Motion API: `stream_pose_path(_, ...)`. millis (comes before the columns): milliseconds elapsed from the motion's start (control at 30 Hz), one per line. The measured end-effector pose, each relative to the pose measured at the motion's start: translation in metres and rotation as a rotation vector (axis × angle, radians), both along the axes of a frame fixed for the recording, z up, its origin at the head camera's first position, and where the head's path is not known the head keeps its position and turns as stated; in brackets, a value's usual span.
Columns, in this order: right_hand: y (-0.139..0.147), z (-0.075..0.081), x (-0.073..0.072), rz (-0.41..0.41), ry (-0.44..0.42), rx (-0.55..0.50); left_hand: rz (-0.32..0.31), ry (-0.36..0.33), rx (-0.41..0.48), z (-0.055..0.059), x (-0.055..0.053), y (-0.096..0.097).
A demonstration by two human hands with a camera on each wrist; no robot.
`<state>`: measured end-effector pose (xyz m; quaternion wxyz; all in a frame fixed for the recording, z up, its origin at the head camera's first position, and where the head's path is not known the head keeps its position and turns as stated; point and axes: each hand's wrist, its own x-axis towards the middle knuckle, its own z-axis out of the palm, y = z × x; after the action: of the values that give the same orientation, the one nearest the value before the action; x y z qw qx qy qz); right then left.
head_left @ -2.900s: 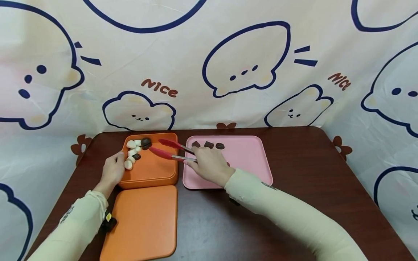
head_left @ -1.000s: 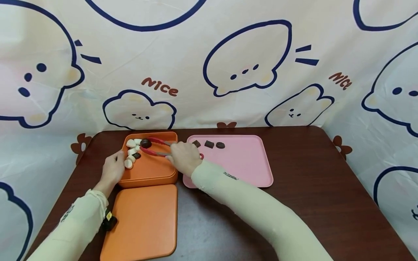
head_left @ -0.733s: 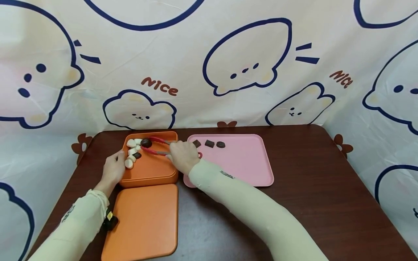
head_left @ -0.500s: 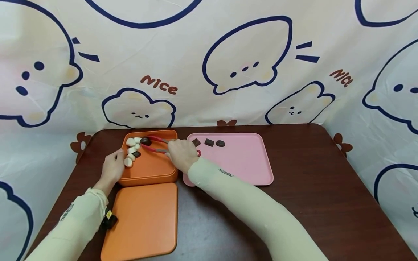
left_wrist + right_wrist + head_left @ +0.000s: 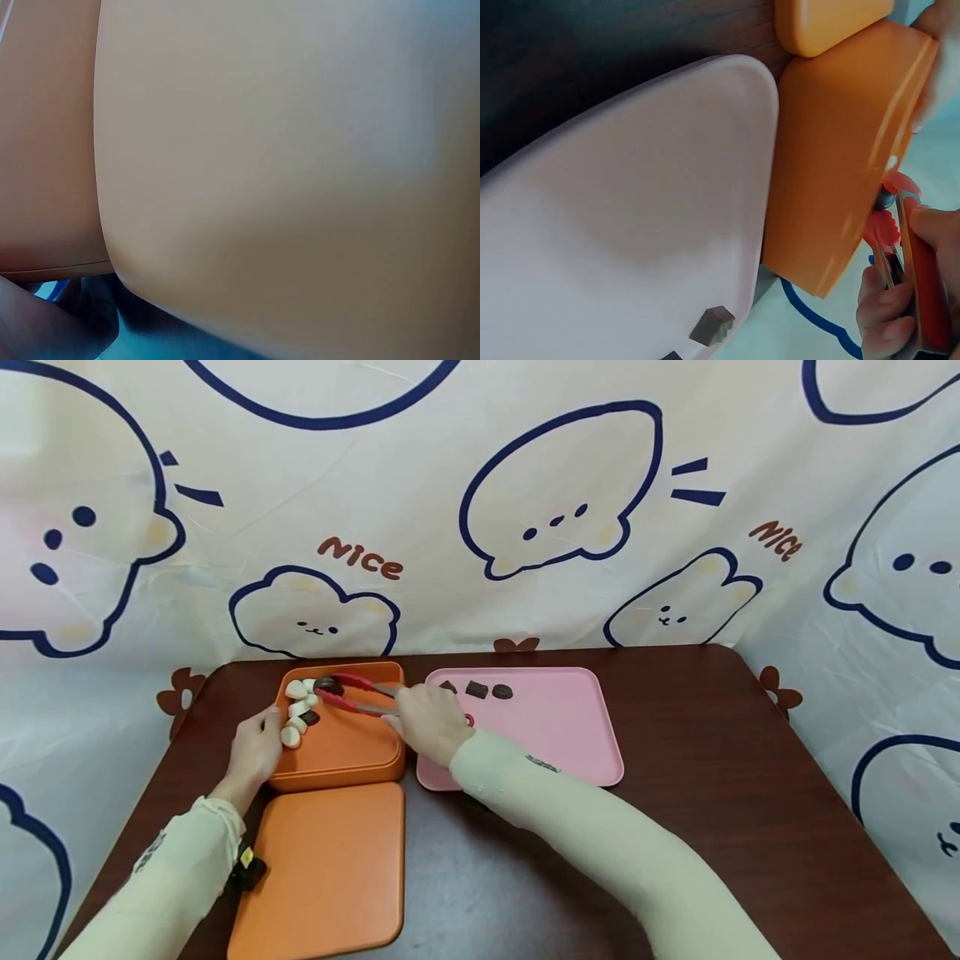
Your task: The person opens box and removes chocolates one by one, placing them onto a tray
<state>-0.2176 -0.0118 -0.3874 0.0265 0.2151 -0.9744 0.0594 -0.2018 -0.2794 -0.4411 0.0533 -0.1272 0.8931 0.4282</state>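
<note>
Clamping red tongs (image 5: 358, 707), right fingers (image 5: 885, 306) partly cover them; left fingers (image 5: 268, 722) touch the orange box (image 5: 832, 165), grip too hidden to tell.

Left hand (image 5: 255, 747) and right hand (image 5: 431, 721): bare. Left sleeve (image 5: 161, 872) and right sleeve (image 5: 592, 827): long, plain pale greenish-cream. Left cuff (image 5: 222, 814): gathered, wrinkled. Dark print on each forearm, illegible. Left wrist: black boxy unit (image 5: 250, 874), yellow patch (image 5: 247, 857) on top.
</note>
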Motion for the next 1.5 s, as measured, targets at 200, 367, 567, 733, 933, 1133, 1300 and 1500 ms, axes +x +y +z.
stream_pose_path(200, 0.017, 0.007, 0.008, 0.005, -0.010, -0.064, -0.015, 0.007, 0.001, 0.000, 0.002, -0.002)
stream_pose_path(367, 0.035, 0.011, 0.015, 0.016, -0.013, -0.121, -0.009, 0.012, -0.004, 0.000, 0.002, -0.002)
stream_pose_path(567, 0.059, 0.008, 0.024, 0.029, 0.052, -0.144, -0.016, -0.004, 0.001, -0.002, 0.002, -0.003)
stream_pose_path(733, 0.078, 0.005, 0.033, 0.027, 0.075, -0.160, 0.002, -0.010, -0.011, -0.003, 0.003, -0.002)
stream_pose_path(933, 0.101, 0.004, 0.040, -0.015, 0.049, -0.172, -0.006, -0.011, -0.008, -0.001, 0.004, -0.002)
stream_pose_path(1133, 0.128, -0.002, 0.049, -0.062, 0.044, -0.211, 0.003, -0.001, -0.004, 0.000, 0.005, -0.002)
stream_pose_path(1300, 0.155, -0.005, 0.056, -0.087, 0.046, -0.237, 0.010, 0.016, -0.011, -0.003, 0.004, -0.001)
stream_pose_path(1500, 0.183, -0.009, 0.059, -0.115, 0.020, -0.243, 0.004, -0.004, -0.007, 0.000, 0.002, -0.001)
